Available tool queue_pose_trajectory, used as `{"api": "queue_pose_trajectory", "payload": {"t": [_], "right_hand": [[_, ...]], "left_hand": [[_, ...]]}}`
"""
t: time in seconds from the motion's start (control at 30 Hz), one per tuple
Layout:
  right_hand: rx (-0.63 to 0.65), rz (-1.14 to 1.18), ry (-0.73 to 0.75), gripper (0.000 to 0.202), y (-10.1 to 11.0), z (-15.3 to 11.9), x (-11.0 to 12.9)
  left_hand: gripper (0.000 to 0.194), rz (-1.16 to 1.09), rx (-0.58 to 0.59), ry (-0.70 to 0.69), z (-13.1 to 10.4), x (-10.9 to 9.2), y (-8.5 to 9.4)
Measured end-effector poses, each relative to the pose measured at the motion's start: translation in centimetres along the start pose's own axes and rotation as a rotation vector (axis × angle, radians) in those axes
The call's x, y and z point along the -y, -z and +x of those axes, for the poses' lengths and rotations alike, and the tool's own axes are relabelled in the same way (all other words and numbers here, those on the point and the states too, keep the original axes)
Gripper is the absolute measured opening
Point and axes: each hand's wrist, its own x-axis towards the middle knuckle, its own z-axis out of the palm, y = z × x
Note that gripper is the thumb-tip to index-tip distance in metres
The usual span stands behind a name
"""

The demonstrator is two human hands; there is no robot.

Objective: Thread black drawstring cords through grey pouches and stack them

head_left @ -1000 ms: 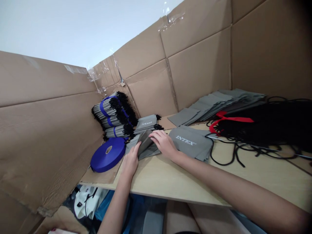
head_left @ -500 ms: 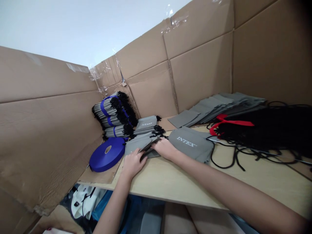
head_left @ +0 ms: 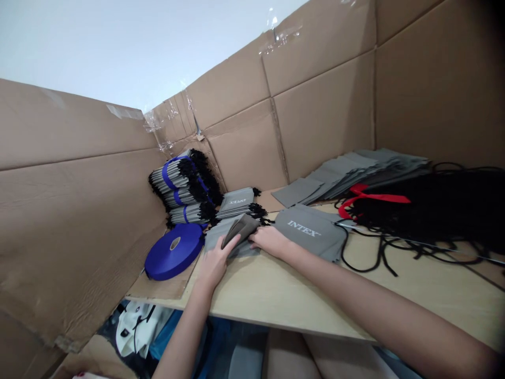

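Note:
My left hand (head_left: 215, 261) grips the near edge of a small grey fabric pouch (head_left: 243, 228), thumb over it. The pouch is raised and bent, its darker side showing. On its right edge are the fingers of my right hand (head_left: 268, 240), closed and partly hidden. Beneath both hands lie more grey pouches (head_left: 216, 230). Just behind stands a stack of grey pouches with black cord ends (head_left: 236, 210). To the right of my right hand, flat grey pouches printed INTEX (head_left: 302, 226) lie on the table.
A roll of blue ribbon (head_left: 165, 260) lies left on cardboard. Behind it rise pouch bundles (head_left: 179, 181) tied with blue ribbon. Black cords (head_left: 442, 210) with a red tie (head_left: 366, 197) spread on the right, before more grey pouches (head_left: 339, 173). Cardboard walls (head_left: 323, 105) surround the wooden table (head_left: 284, 295).
The pouch between my hands has been lifted and turned, so its darker side now faces up. My left thumb has come over it. My right hand has shifted slightly right.

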Motion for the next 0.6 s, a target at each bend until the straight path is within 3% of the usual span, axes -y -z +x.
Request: {"api": "queue_pose_trajectory", "payload": {"t": [0.17, 0.37, 0.5, 0.6], "right_hand": [[-0.024, 0.004, -0.019, 0.018, 0.1, 0.4, 0.7], [-0.116, 0.085, -0.073, 0.028, 1.3, 0.0, 0.6], [-0.009, 0.233, -0.016, 0.054, 1.4, -0.8, -0.3], [0.073, 0.247, -0.034, 0.031, 1.0, -0.9, -0.6]], "left_hand": [[0.028, 0.049, -0.028, 0.011, 0.3, -1.2, 0.0], [0.026, 0.109, -0.006, 0.178, 1.1, -0.5, -0.6], [0.026, 0.054, -0.032, 0.228, 0.9, 0.2, -0.8], [0.021, 0.046, -0.028, 0.205, 0.8, 0.3, -1.0]]}}
